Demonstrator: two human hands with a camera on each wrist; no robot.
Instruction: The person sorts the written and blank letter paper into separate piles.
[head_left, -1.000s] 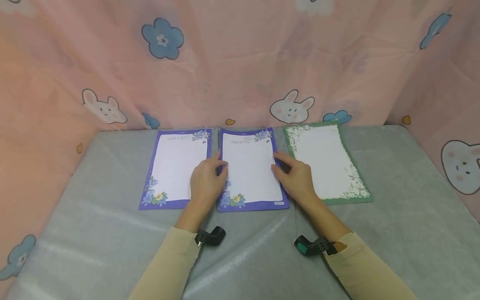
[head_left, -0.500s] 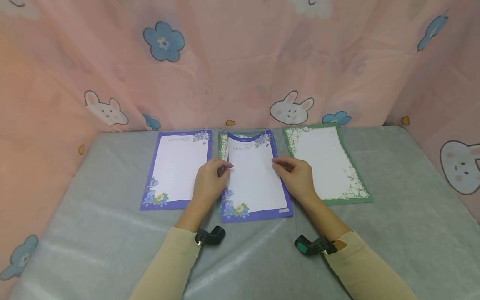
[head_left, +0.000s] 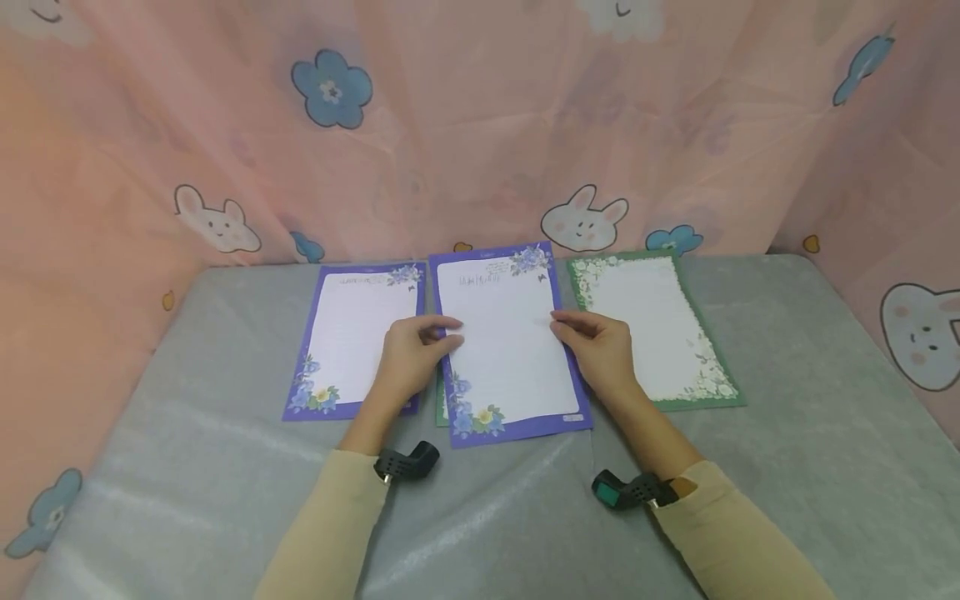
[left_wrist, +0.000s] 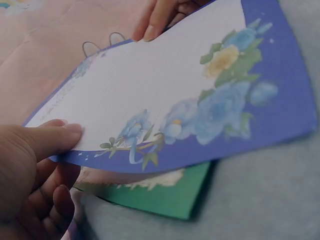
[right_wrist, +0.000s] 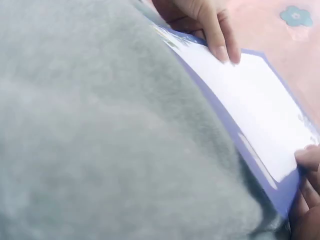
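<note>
In the head view both hands hold a purple-bordered sheet of writing paper (head_left: 502,358) by its sides. My left hand (head_left: 408,354) pinches the left edge, thumb on top in the left wrist view. At the right edge, my right hand (head_left: 600,350) pinches it, its thumb on the white face in the right wrist view. Blue flowers fill two of its corners, and a little writing shows near the top. Beneath the raised sheet lies a green-bordered sheet (left_wrist: 185,205), mostly hidden.
Left of the hands lies another purple-bordered sheet (head_left: 360,333), partly covered by the left hand. A green-bordered sheet with white flowers (head_left: 648,333) lies to the right. Grey cloth (head_left: 795,400) covers the table; a pink patterned curtain (head_left: 450,125) hangs behind.
The purple-bordered sheet has come up off the green-bordered one, which was hidden beneath it. It first slid nearer with its top edge bowed; now it is flatter and its top reaches higher.
</note>
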